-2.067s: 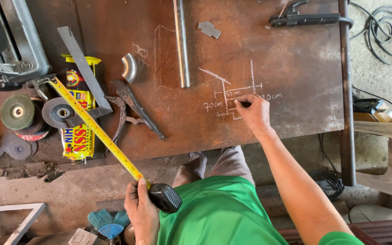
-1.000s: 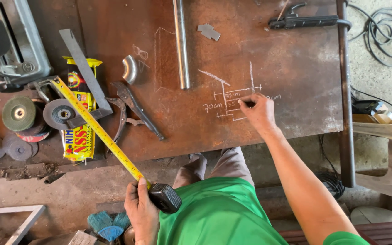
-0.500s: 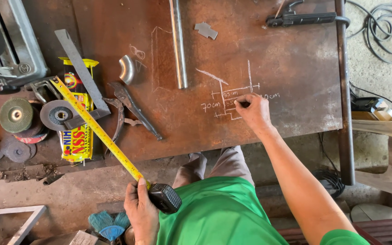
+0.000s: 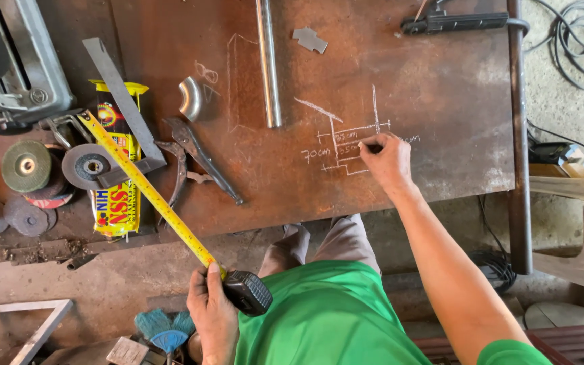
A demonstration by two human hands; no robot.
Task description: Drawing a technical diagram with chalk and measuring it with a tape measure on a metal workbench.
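Rusty steel table (image 4: 441, 81): right hand (image 4: 388, 162) pinches chalk (image 4: 374, 144) against the chalk sketch (image 4: 346, 145). Left hand (image 4: 212, 307) clutches black tape measure (image 4: 248, 293), yellow blade (image 4: 147, 188) running up-left from the fist over locking pliers (image 4: 201, 159).

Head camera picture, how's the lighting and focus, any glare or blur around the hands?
Head view: even daylight, soft shadows, everything sharp; right hand on the chalk sketch and left hand with the tape measure unblurred; mild shine on the steel pipe and pipe elbow.
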